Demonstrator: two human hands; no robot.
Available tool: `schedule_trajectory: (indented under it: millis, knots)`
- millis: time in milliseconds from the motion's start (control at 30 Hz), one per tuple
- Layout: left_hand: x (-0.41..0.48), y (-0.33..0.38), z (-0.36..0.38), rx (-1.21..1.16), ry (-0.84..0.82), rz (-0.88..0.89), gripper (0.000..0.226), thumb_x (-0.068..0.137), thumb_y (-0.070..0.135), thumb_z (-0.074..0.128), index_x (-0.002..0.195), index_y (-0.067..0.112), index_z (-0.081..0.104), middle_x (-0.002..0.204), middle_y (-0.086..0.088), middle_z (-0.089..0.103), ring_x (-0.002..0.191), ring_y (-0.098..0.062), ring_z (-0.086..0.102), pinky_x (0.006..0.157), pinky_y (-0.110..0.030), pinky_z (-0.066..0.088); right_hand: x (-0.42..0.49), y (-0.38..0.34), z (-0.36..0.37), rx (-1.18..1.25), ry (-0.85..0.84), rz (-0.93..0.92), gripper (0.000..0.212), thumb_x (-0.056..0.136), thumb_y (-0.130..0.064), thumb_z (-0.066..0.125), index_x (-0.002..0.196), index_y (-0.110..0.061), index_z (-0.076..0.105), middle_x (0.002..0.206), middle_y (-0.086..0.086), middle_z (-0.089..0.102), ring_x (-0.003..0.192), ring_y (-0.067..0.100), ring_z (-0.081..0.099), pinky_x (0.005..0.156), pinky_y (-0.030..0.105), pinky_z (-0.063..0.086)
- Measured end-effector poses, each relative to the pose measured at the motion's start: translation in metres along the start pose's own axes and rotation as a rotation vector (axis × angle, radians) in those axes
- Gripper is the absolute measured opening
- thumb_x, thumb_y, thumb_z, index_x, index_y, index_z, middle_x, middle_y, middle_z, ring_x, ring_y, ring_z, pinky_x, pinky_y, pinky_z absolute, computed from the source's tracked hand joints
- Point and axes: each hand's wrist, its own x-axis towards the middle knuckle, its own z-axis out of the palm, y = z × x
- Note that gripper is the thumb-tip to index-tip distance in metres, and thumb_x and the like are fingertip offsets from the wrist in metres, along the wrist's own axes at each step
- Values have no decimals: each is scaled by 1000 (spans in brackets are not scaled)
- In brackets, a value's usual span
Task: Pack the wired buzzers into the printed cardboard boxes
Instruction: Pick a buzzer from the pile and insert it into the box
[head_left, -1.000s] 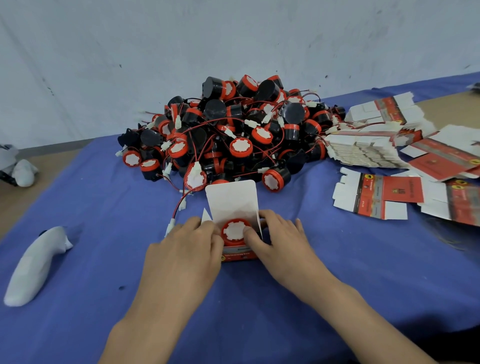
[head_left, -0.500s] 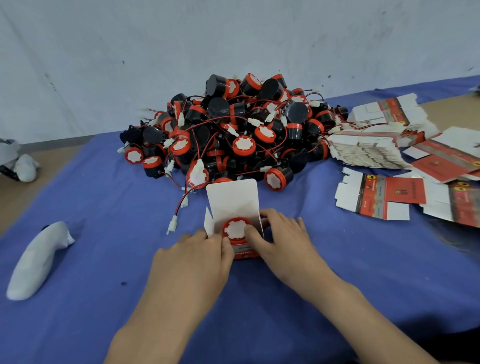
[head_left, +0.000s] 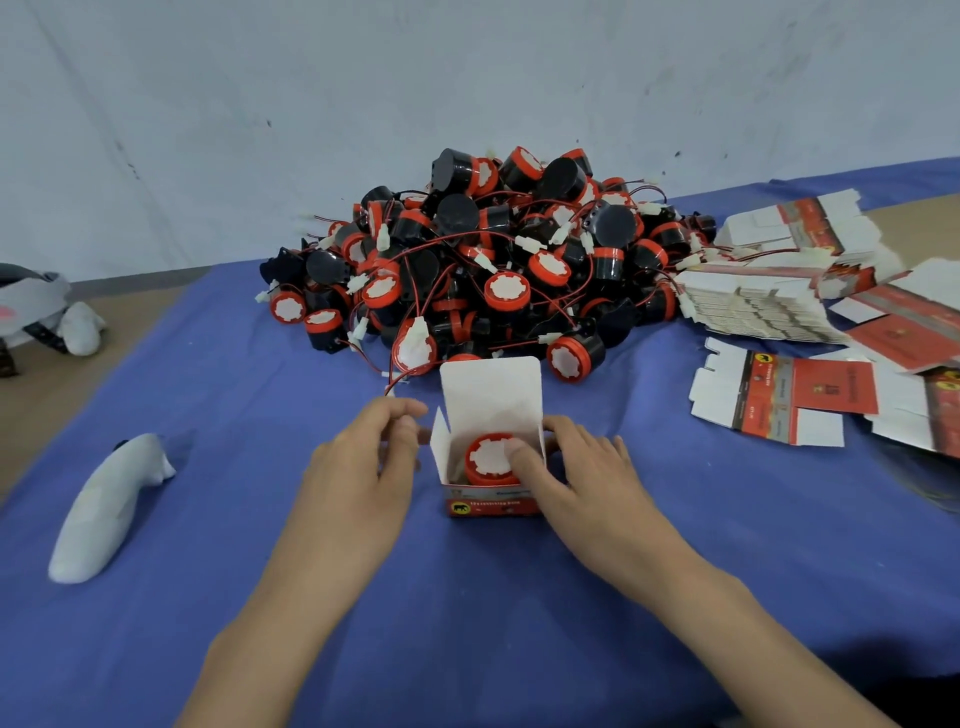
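Observation:
A small printed cardboard box (head_left: 491, 503) stands on the blue cloth with its white lid (head_left: 491, 395) upright. In it sits a red-rimmed buzzer (head_left: 485, 460), white face up. My right hand (head_left: 576, 478) holds the box's right side, and its thumb presses on the buzzer's top. Just left of the box's side flap, my left hand (head_left: 363, 467) has its fingertips pinched together; a red wire (head_left: 396, 383) runs down to them. Behind the box lies a big pile of black and red wired buzzers (head_left: 483, 260).
Flat printed box blanks (head_left: 789, 400) and a stack of them (head_left: 753, 306) lie at the right. A white controller (head_left: 104, 509) lies on the cloth (head_left: 260, 415) at the left, and a grey and white headset (head_left: 36, 312) at the far left. A pale wall stands behind.
My left hand has left the box's rim, moved a little left and closed its fingertips at the wire. My right thumb has slid onto the buzzer's top.

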Motion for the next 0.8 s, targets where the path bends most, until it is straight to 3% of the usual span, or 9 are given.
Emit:
schedule_trajectory:
  millis: [100,167,267,300,433,567,700,800]
  knots:
    - [6,-6,2,-97,-38,-62,19,103,32,47,95,37,63,90,30,67,82,4,66,76,-33,57,-2,0,-2,150,-9,8,71,82,-87,14,132,-46,43,119,-23,62,117,-7,41,120,46,23]
    - [9,-7,3,-140,-69,-95,18,103,32,49,95,35,65,93,20,70,79,3,67,79,-36,59,-1,5,-5,262,7,28,67,86,-85,13,127,-47,48,118,-21,64,125,7,47,117,42,31]
    - [11,-7,4,-201,-134,-141,17,104,32,48,100,33,65,101,12,70,78,5,67,74,-28,60,3,12,-10,331,6,78,34,100,-65,24,113,-51,52,106,-29,65,106,-12,54,88,14,44]
    - [12,-7,4,-212,-160,-154,17,104,32,48,102,31,65,103,12,70,79,4,68,70,-24,59,4,14,-12,320,3,83,27,103,-57,29,112,-52,54,104,-31,66,103,-13,55,84,12,46]
    - [12,-10,7,-243,-297,-221,20,105,33,46,112,28,64,109,10,69,86,-4,70,66,-17,58,10,24,-10,288,-17,75,27,104,-49,35,118,-48,58,111,-21,69,116,7,57,102,38,49]
    - [13,-10,13,-226,-365,-233,25,105,39,42,116,30,63,105,13,70,87,5,66,64,-11,53,13,29,-8,252,-88,60,34,104,-51,28,114,-48,61,112,-17,69,122,15,53,107,40,44]
    - [15,-9,16,-204,-405,-231,29,104,46,41,107,31,66,81,24,71,71,11,61,63,-11,52,15,29,-5,166,-121,10,40,110,-37,25,100,-23,61,102,1,68,112,30,55,105,49,42]
    - [15,-11,19,-174,-426,-206,31,104,46,42,109,28,68,96,14,74,92,-4,67,80,-23,54,15,25,-6,64,-126,-57,45,109,-34,22,119,-15,62,114,10,68,113,33,58,108,50,39]
